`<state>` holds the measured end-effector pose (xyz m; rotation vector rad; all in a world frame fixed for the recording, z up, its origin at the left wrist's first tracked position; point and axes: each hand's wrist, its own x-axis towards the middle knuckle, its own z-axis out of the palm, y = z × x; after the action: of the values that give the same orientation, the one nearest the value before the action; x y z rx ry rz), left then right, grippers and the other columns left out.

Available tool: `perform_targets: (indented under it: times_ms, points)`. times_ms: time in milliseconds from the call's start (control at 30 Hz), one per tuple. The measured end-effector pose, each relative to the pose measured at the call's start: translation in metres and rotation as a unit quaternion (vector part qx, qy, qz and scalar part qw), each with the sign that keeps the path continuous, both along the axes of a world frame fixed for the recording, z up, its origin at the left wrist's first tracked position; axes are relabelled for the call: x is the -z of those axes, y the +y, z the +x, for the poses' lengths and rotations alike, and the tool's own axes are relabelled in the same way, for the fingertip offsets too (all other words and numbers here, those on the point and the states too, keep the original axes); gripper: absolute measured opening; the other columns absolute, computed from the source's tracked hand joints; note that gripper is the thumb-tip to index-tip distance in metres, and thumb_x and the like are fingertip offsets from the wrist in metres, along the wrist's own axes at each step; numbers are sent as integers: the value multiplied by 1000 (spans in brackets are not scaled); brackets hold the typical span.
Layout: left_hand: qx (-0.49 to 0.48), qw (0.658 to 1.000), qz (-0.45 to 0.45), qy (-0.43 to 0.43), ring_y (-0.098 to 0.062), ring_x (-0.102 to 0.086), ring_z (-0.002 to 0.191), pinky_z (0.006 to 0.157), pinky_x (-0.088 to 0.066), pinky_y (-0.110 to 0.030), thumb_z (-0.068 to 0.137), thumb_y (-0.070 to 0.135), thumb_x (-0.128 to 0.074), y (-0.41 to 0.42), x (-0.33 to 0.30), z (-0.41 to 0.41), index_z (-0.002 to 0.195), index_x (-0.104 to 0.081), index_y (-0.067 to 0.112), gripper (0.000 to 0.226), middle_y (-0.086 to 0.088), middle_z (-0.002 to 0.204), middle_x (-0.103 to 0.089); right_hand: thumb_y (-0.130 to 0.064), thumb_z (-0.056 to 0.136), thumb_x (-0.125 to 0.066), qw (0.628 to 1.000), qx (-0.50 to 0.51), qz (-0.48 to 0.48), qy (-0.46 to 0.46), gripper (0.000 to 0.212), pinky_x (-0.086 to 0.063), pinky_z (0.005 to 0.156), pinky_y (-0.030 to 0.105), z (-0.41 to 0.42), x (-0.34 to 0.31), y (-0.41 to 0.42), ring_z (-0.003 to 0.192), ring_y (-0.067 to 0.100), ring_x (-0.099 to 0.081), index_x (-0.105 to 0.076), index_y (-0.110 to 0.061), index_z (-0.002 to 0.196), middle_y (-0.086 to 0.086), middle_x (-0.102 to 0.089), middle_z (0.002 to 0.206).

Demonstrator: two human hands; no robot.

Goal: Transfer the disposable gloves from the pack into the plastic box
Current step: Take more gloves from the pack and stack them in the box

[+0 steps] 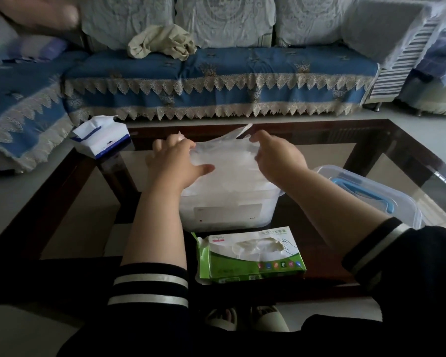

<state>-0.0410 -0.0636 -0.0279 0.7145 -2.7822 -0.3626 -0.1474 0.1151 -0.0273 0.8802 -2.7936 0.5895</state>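
A translucent plastic box [227,215] stands at the middle of the glass coffee table, filled to the brim with clear disposable gloves [229,163]. My left hand [176,161] rests on the left side of the glove pile, fingers spread. My right hand [276,157] pinches a glove at the pile's far right top, and a flap of it sticks up. The green and white glove pack [252,256] lies in front of the box near the table's front edge, its top torn open with some gloves showing inside.
The box's lid [366,194] with a blue handle lies to the right on the table [371,140]. A blue and white tissue pack [101,137] sits at the far left corner. A blue-covered sofa [216,73] stands behind the table. My slippered feet show through the glass.
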Motion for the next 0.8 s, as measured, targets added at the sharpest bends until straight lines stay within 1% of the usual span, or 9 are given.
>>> perform_targets:
  times_ms: [67, 167, 267, 367, 467, 534, 600, 700, 800]
  points:
    - [-12, 999, 2, -39, -32, -12, 143, 112, -18, -57, 80, 56, -69, -2, 4, 0, 140, -46, 28, 70, -1, 159, -17, -5, 92, -53, 997, -11, 58, 41, 38, -40, 63, 31, 0, 3, -7, 94, 27, -60, -48, -17, 128, 8, -58, 123]
    - [-37, 997, 24, -57, -34, 5, 148, 115, -8, -65, 81, 46, -73, -3, 9, 2, 138, -48, 31, 64, -1, 163, -1, 0, 90, -54, 989, -14, 129, 68, 45, -49, 69, 36, 4, 4, -15, 98, 30, -60, -44, -9, 133, 16, -56, 122]
    - [-56, 998, 8, -29, -34, 6, 148, 115, -5, -65, 84, 32, -74, 1, 4, 6, 117, -58, 30, 37, -2, 163, -2, 3, 88, -55, 982, -10, 170, 83, 44, -49, 80, 37, 6, 5, -14, 109, 30, -53, -50, -9, 130, 15, -57, 119]
    - [-64, 998, -16, -19, -33, 4, 148, 114, -4, -64, 87, 20, -70, 4, 0, 9, 98, -62, 30, 17, -1, 163, -4, -13, 91, -60, 980, -10, 176, 95, 27, -42, 94, 38, 8, 4, -8, 116, 28, -48, -59, -16, 118, 10, -56, 123]
    - [-69, 997, -7, -43, -31, 6, 149, 116, -4, -63, 91, 22, -66, 4, 3, 12, 97, -67, 34, 14, 2, 163, -2, -32, 89, -64, 995, 6, 98, 30, 28, -33, 105, 41, 12, -3, 7, 124, 28, -41, -61, -24, 116, 7, -46, 134]
    - [-74, 996, 0, -53, -31, 6, 149, 115, -7, -64, 93, 26, -63, 5, 1, 16, 96, -69, 35, 11, 3, 163, -1, -36, 88, -64, 999, 38, 16, -30, 31, -30, 108, 42, 15, -9, 24, 127, 27, -37, -62, -26, 117, 6, -42, 138]
    - [-74, 996, 2, -43, -31, 4, 149, 115, -9, -64, 93, 27, -63, 6, -3, 19, 91, -69, 34, 10, 3, 164, -3, -34, 88, -65, 989, 79, -94, -81, 36, -31, 109, 42, 18, -10, 44, 127, 27, -38, -59, -25, 122, 6, -40, 139]
    - [-72, 997, 6, 6, -31, -4, 148, 114, -15, -60, 92, 28, -65, 10, -6, 25, 78, -64, 34, 15, 3, 162, -13, -28, 88, -65, 954, 116, -261, -91, 37, -41, 99, 32, 32, -5, 71, 117, 17, -46, -55, -23, 124, 2, -45, 132]
    - [-64, 994, -10, 85, -30, -20, 142, 113, -23, -53, 92, 26, -64, 16, -5, 34, 80, -69, 28, 13, 0, 155, -32, -21, 90, -63, 931, 104, -346, -55, 26, -45, 83, 19, 58, -3, 89, 99, 9, -54, -54, -22, 115, -1, -55, 117]
